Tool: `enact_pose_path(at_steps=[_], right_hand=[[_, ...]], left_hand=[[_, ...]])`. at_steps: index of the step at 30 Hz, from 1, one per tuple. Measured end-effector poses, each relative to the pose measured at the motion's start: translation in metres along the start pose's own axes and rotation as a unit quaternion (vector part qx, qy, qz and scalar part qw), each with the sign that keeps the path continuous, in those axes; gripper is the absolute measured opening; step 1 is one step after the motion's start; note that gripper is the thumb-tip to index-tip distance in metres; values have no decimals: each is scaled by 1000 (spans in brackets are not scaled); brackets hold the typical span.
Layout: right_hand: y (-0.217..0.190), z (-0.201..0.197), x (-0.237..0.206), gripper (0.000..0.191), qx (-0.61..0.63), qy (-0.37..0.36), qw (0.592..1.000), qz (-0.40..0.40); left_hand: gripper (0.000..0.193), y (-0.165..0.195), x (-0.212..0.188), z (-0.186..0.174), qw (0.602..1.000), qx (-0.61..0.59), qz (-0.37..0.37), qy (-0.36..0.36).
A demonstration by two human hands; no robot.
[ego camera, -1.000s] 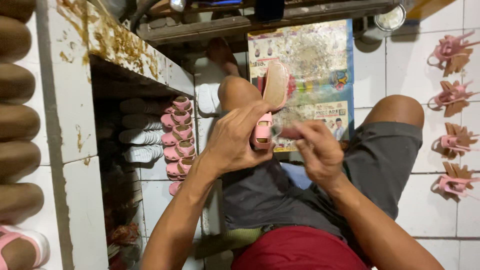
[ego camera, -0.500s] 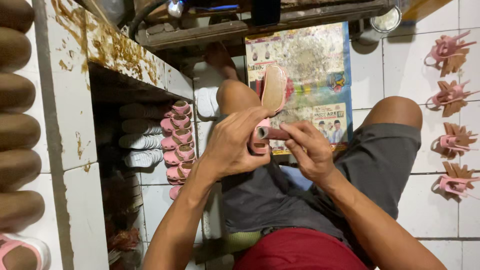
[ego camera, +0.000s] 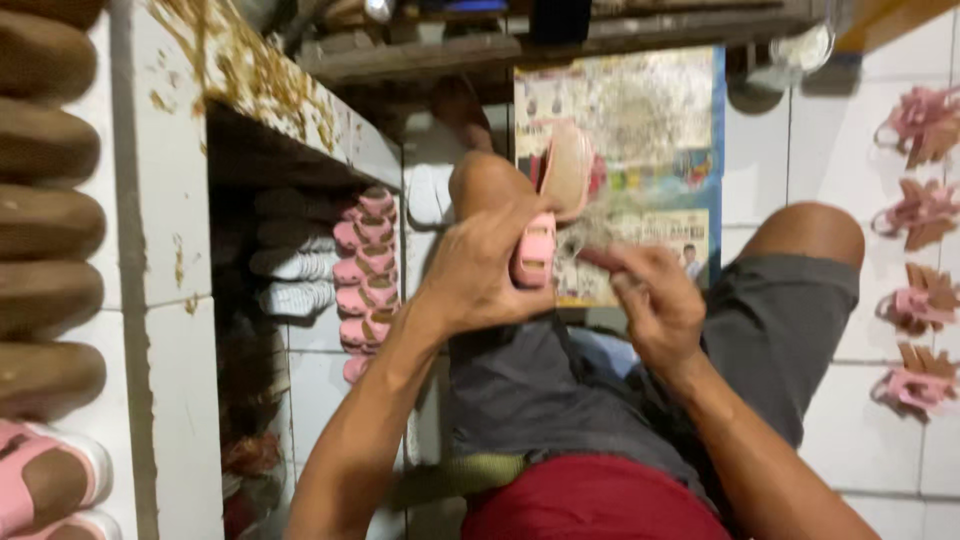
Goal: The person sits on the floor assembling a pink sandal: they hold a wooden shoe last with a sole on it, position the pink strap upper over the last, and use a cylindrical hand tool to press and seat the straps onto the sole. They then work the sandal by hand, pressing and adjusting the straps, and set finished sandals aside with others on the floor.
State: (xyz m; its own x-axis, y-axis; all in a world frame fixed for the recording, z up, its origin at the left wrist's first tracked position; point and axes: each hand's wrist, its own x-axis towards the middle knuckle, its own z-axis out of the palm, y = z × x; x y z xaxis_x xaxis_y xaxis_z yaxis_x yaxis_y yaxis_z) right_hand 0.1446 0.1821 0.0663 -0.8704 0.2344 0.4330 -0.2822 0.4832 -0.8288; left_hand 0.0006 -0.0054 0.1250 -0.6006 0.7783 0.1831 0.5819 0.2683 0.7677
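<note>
Sandal (ego camera: 548,215) first: a small pink one with a tan sole, held up above your lap between your knees, its sole end tilted up and away from you and its pink straps facing down toward your hands; your left hand (ego camera: 480,270) is wrapped around its strap end, fingers closed on it, so that hand has a firm hold on the sandal; your right hand (ego camera: 650,300) sits just beside it, fingertips pinched together near the lower edge of the sandal, though the blur makes it impossible to tell whether they grip the sandal itself or something thin against it; both forearms come up from the bottom of the view over your grey shorts (ego camera: 600,400) and red shirt (ego camera: 590,510); behind the sandal a printed sheet (ego camera: 640,120) with a blue border lies on the white tiled floor (ego camera: 760,160); to your right, pink straps with brown pieces (ego camera: 925,210) lie in a column on the tiles, well apart from your hands; to your left, under a stained white ledge (ego camera: 170,200), a stack of pink sandals (ego camera: 362,270) stands beside white soles (ego camera: 290,280); at the far left, a column of brown shoe forms (ego camera: 45,230) runs down the edge, with one pink sandal (ego camera: 45,475) fitted at the bottom.
</note>
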Motion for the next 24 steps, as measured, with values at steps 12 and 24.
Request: enact_pose_path(at_steps=[12, 24], right_hand=[[49, 15, -46, 34, 162, 139, 916, 340], [-2, 29, -2, 29, 77, 57, 993, 76]], left_hand=[[75, 21, 1, 1, 998, 26, 58, -11], [53, 40, -16, 103, 534, -754, -282, 259]])
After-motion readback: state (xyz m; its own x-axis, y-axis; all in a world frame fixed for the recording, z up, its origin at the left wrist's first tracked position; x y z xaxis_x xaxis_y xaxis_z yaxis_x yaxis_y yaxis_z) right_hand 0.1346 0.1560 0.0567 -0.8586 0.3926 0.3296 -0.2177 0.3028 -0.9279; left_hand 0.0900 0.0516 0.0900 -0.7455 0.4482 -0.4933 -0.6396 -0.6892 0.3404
